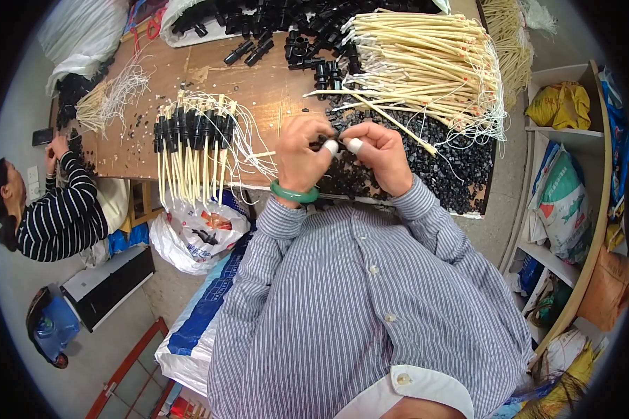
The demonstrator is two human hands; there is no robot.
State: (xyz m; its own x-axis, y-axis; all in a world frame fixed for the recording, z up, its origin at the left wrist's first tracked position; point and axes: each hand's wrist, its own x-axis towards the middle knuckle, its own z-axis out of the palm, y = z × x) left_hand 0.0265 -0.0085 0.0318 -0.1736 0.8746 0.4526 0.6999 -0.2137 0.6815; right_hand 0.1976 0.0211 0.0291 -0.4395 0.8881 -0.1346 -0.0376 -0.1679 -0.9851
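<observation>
My left hand (302, 150), with a green bangle (293, 193) on its wrist, and my right hand (384, 155) meet over the near table edge. Both are closed in a pinch, thumbs wrapped in white covers. Something small and dark shows between the fingertips; its kind is hidden. Beneath and to the right of the hands spreads a heap of small black plastic pieces (437, 164). Beyond them lies a large bundle of cream-coloured sticks (419, 66) with white strings. To the left, a row of sticks fitted with black sleeves (196, 133) hangs over the edge.
Black tubular connectors (258, 50) are piled at the table's far side. A person in a striped top (63, 202) works at the far left end of the wooden table (189, 70). A plastic bag (196, 241) sits below the edge; shelves with sacks (566, 202) stand at right.
</observation>
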